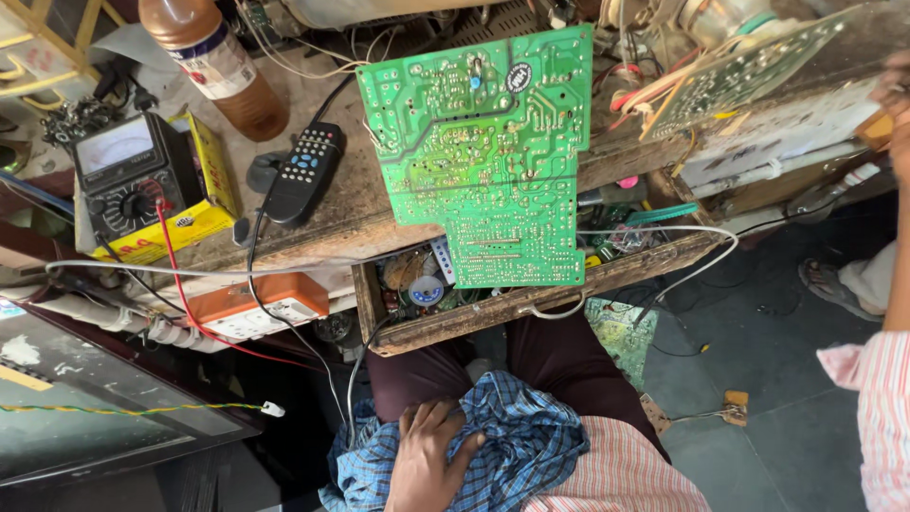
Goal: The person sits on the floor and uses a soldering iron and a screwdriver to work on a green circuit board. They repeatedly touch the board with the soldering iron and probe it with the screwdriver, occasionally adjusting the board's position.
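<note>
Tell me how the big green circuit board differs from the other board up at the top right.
The big green circuit board lies flat, solder side up, overhanging an open drawer. The smaller board is tilted, paler, with coloured wires running to it. The big one has a stepped outline; the smaller looks rectangular. Both show solder tracks.

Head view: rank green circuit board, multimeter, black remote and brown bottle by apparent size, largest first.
1. Green circuit board, clearly largest.
2. Multimeter and brown bottle: look alike; the bottle is cut off by the frame edge, so unranked.
3. Black remote, smallest.
</note>
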